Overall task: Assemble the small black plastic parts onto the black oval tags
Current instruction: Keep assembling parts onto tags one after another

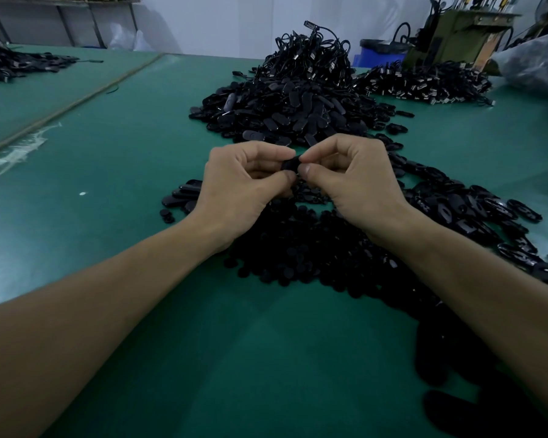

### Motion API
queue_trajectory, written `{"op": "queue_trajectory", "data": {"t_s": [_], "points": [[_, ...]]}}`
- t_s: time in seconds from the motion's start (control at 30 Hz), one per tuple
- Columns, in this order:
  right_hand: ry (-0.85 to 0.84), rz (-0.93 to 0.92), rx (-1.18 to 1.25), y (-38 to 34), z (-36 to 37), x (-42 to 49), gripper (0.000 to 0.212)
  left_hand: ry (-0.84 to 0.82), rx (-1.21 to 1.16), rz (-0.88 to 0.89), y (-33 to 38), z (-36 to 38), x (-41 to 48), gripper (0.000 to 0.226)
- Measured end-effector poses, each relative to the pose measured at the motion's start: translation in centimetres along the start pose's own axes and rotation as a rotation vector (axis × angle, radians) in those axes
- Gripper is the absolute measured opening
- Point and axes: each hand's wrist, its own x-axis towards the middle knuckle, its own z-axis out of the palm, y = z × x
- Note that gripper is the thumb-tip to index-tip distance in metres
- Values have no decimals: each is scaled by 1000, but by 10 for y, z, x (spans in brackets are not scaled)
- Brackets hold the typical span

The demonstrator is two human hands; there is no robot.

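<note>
head view: left hand (244, 178) and right hand (355, 181) meet mid-frame, both pinching one black oval tag (291, 164) with thumbs and curled fingers. the tag is at the left hand's 3 o'clock and the right hand's 9 o'clock, mostly hidden, so can't tell if a part is fitted. heap of oval tags (285, 112), smooth and matte, at 12 o'clock of the hands. small round black plastic parts (298, 248) spread at 6 o'clock under the wrists. glossy oval pieces (472, 213) at 3 o'clock. green table mat (124, 153).

Oval tags (282, 115): we read no text or number on them.
Machine (456, 36): we make out no sign.
</note>
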Motion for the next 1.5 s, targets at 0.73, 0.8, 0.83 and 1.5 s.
{"op": "queue_trajectory", "data": {"t_s": [0.73,0.8,0.83,1.5], "points": [[-58,-134,-31,-1,-2,-1,16,1,-17,6,-2,-2,2,21],[-79,-94,35,1,-5,2,16,-20,-18,9,-2,-1,2,22],[-88,-75,54,3,-6,3,16,-24,-21,8,-2,-1,2,23],[-138,-38,66,7,-11,5,9,-15,-35,-51,-4,-1,2,20]]}}
